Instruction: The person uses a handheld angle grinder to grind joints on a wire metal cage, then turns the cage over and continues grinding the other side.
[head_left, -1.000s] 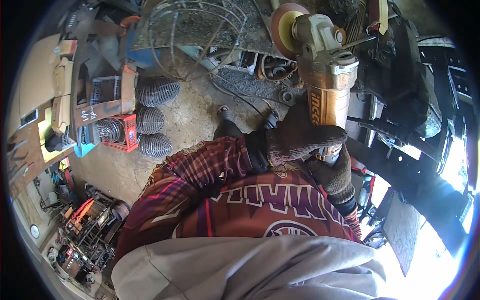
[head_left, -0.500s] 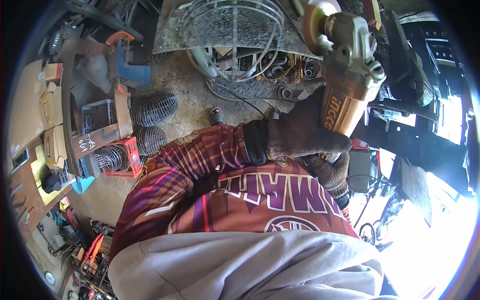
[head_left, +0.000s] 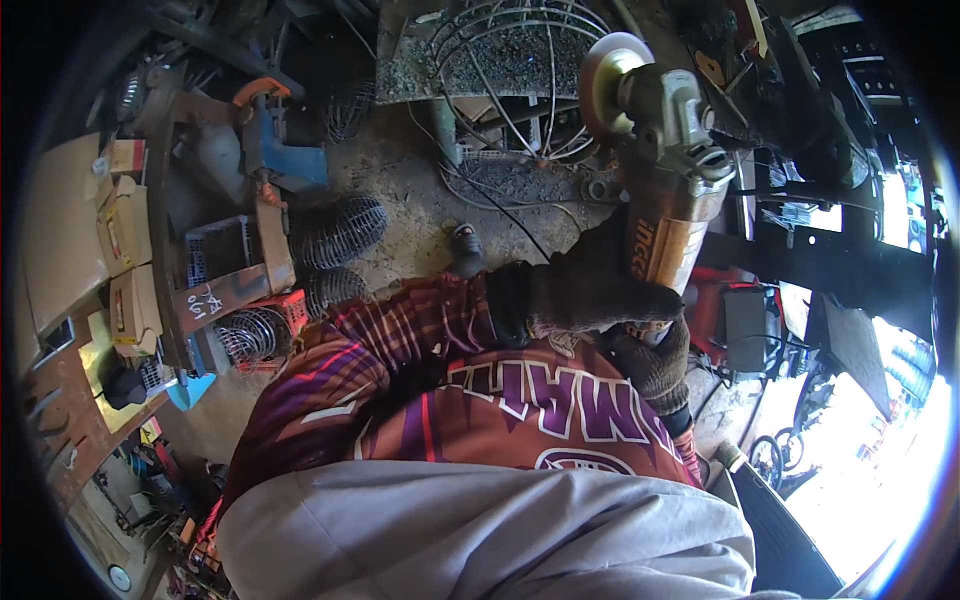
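Note:
My gloved left hand (head_left: 590, 285) is wrapped round the body of an angle grinder (head_left: 672, 200) at the right of centre. Lower down, my gloved right hand (head_left: 655, 362) closes on the grinder's rear end. The tool stands tilted, its head away from me and its pale round disc (head_left: 605, 85) facing left. Close to the disc is a rounded cage of metal wire (head_left: 541, 157); whether the two touch I cannot tell. Behind the wire cage lies a dark, speckled metal plate (head_left: 400, 75).
Cables (head_left: 510, 215) run over the floor beyond my left arm. To the left are ribbed wire cages (head_left: 345, 230), a red crate (head_left: 295, 312), a blue metal tool with an orange handle (head_left: 285, 155) and cardboard boxes (head_left: 125, 230). Bright light comes in at the right.
The view has shifted a little. The grinder has come lower and leftward in it, and its disc appears nearer the wire cage. Both hands keep their hold.

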